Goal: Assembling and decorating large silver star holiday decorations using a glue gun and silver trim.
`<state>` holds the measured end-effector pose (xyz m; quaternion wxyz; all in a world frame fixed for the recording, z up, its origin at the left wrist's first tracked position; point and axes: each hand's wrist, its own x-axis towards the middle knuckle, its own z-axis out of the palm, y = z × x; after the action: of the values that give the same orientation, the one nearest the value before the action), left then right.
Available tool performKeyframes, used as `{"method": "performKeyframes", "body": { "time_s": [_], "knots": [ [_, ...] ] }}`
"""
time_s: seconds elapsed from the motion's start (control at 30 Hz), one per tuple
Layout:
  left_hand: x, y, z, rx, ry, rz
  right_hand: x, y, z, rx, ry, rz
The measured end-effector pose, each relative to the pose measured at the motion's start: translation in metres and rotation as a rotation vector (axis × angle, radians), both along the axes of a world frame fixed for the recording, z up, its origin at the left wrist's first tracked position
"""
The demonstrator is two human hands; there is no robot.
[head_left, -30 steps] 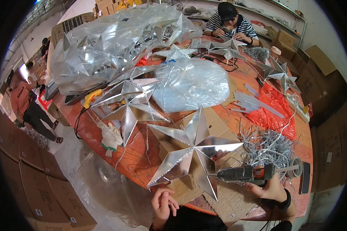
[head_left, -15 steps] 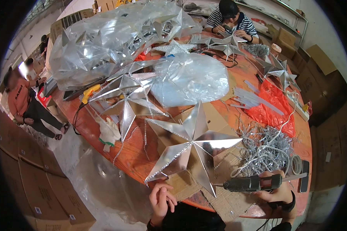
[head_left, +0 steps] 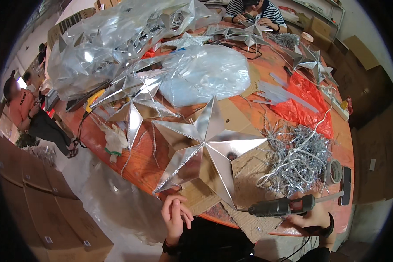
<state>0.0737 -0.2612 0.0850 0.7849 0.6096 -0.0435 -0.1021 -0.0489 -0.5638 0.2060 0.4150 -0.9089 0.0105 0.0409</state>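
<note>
A large silver star (head_left: 216, 157) with folded, mirror-like points lies on cardboard sheets in front of me. Silver tinsel trim runs along its two left-hand points to the centre. My right hand (head_left: 312, 218) grips a black hot glue gun (head_left: 270, 208), a clear glue stick poking out of its back. The gun's nozzle is at the tip of the star's lowest point; whether they touch I cannot tell. Close to the star's lower left tip, my left hand (head_left: 175, 217) is loosely curled, fingers partly apart, with nothing visible in it.
Silver tinsel (head_left: 292, 161) with a white cord, a tape roll (head_left: 335, 170) and a phone (head_left: 345, 185) lie right. Behind are glue sticks on a red plastic bag (head_left: 303, 98), another star (head_left: 133, 98) and a clear bag (head_left: 205, 76). A co-worker (head_left: 260, 15) sits opposite.
The whole view has shifted slightly, so the table's things sit higher and further left. The glue gun's nozzle stays by the star's lowest tip. My left hand remains near the lower left tip.
</note>
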Motion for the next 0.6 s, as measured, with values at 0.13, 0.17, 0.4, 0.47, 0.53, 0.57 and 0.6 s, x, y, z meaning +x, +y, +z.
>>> {"method": "performKeyframes", "body": {
  "time_s": [0.13, 0.17, 0.4, 0.47, 0.53, 0.57, 0.6],
  "knots": [
    [0.001, 0.0, -0.002, -0.002, -0.01, -0.006, 0.004, 0.005, 0.007, 0.04, 0.003, -0.015],
    [0.001, 0.0, -0.002, -0.004, -0.013, -0.006, 0.004, 0.006, 0.008, 0.061, 0.027, -0.033],
    [0.0, -0.001, -0.002, -0.001, -0.019, -0.008, 0.003, 0.004, 0.006, 0.023, -0.02, -0.016],
    [-0.001, -0.001, -0.002, 0.001, -0.023, -0.007, 0.004, 0.005, 0.006, 0.04, -0.037, -0.025],
    [-0.001, -0.001, -0.003, 0.0, -0.029, -0.011, 0.005, 0.006, 0.009, 0.031, -0.052, -0.008],
    [0.0, -0.001, -0.003, 0.0, -0.033, -0.013, 0.006, 0.006, 0.01, 0.027, -0.059, 0.001],
    [0.0, -0.001, -0.003, 0.001, -0.037, -0.013, 0.006, 0.006, 0.01, 0.028, -0.05, 0.001]
  ]
}}
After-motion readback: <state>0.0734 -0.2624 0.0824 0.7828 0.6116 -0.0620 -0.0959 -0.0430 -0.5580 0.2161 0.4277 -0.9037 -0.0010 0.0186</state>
